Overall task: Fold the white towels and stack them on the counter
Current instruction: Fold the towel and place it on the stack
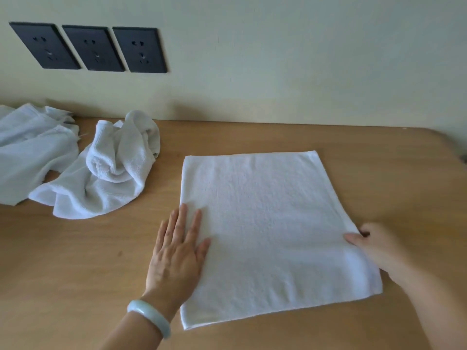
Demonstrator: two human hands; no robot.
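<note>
1. Head view, centre right: a flat white terry towel lies squared on the light wooden counter.
2. The left hand, fingers straight, presses the towel's left edge.
3. The right hand is blurred; its thumb lies over the right edge and appears to pinch it.
4. Upper left: a crumpled white towel and a rumpled white cloth heap await folding.
5. Judgement: a fold is in hand on this towel. The next move calls for carrying the pinched edge across to the pinned edge, corners aligned.
</note>
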